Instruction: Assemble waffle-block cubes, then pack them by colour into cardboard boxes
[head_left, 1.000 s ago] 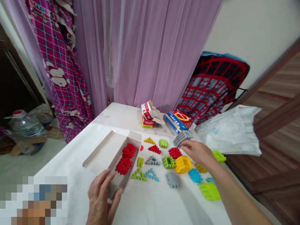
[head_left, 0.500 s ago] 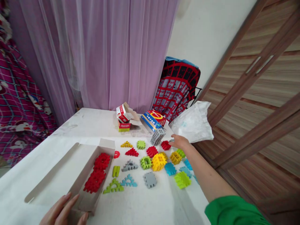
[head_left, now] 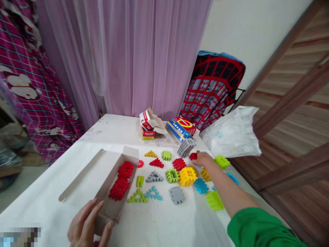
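My left hand (head_left: 88,226) grips the near end of an open cardboard box (head_left: 106,206), fingers on its left wall and thumb at the near end. Two clusters of red toothed building blocks (head_left: 119,188) lie inside the box. My right hand (head_left: 203,159) reaches across the table to a small red building block (head_left: 193,156), with its fingers closed around the block's right side. Just behind it leans a stack of grey building plates (head_left: 186,147). A larger red building block (head_left: 179,164) and a yellow cube (head_left: 188,176) sit nearer me.
Loose green, blue, grey and red building pieces, such as a grey plate (head_left: 177,195) and a green arch (head_left: 138,196), lie mid-table. Small cartons (head_left: 148,133) and a blue-red box (head_left: 180,129) stand behind. A white plastic bag (head_left: 231,133) is at the right edge.
My right hand has come from beside the red block onto it. My left hand stays at the box's near end. The view has swung left.
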{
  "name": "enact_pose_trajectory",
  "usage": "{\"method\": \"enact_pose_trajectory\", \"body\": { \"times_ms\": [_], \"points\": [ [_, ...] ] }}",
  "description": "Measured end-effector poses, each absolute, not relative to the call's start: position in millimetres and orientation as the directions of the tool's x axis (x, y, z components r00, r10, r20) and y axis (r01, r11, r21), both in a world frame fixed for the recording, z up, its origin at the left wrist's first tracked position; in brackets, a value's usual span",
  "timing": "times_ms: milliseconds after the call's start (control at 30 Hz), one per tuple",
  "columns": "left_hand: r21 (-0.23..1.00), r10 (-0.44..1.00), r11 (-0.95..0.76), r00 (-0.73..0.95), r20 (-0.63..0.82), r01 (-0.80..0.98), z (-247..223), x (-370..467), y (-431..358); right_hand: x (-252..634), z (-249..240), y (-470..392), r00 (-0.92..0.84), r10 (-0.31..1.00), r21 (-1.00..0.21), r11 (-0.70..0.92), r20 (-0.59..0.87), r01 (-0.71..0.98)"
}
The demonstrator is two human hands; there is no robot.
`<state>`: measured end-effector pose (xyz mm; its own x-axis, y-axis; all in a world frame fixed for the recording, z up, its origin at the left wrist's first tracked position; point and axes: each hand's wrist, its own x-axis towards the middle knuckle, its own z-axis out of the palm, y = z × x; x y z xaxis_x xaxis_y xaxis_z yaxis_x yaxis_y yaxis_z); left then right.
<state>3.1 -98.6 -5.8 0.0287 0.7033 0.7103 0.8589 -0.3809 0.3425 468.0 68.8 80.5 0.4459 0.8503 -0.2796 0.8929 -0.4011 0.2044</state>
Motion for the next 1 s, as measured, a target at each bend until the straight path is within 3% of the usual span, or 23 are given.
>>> {"method": "enact_pose_trajectory", "body": {
  "times_ms": [300,733,800,900,1000],
  "points": [
    [0.36,0.711,-0.351,-0.004,0.703,0.864,8,12,-105,474,78,66,0.426,0.865,0.192,-0.386,-0.263,0.902],
    [0.413,0.697,-0.366,-0.048,0.715,0.834,12,17,-104,471,135,29,0.385,0.917,0.014,-0.386,-0.105,0.922],
    [0.445,0.705,-0.349,-0.082,0.704,0.825,13,20,-106,454,148,17,0.322,0.945,-0.08,-0.326,-0.06,0.942],
    [0.498,0.714,-0.312,-0.147,0.685,0.809,15,23,-107,397,169,1,0.087,0.996,-0.205,-0.088,-0.011,0.975],
    [0.522,0.72,-0.293,-0.174,0.672,0.801,14,23,-108,316,185,-10,-0.128,0.99,-0.24,0.108,-0.067,0.965]
  ]
}}
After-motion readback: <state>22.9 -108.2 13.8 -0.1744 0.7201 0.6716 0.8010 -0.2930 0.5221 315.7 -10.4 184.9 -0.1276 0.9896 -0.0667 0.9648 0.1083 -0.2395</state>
